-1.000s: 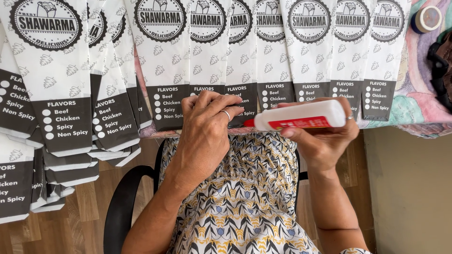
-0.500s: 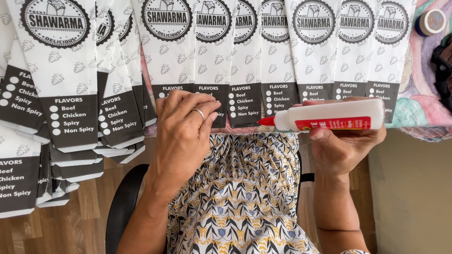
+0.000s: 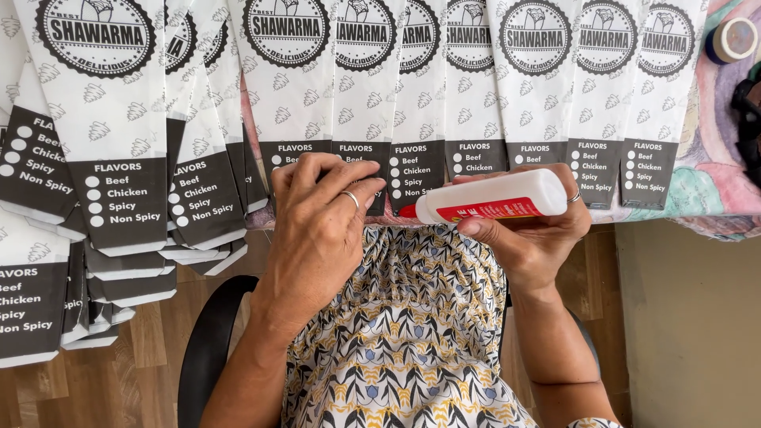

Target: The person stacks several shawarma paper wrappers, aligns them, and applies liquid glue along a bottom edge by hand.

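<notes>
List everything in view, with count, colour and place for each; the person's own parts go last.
paper sleeves: many, exact count unclear, white with black printed bands, overlapping in a row along the top and stacked at the left
glue bottle: one, white with red label and red tip, lying sideways in the right hand, tip pointing left
tape roll: one, dark with a pale core, top right corner
patterned cloth: one, pastel, under the sleeves at right
chair: one, black, partly hidden at lower left
wooden floor: brown, bottom left
patterned garment: one, white, yellow and black, on the lap
left hand: ringed, fingertips on a sleeve's lower edge
right hand: ringed, grip on the glue bottle
</notes>
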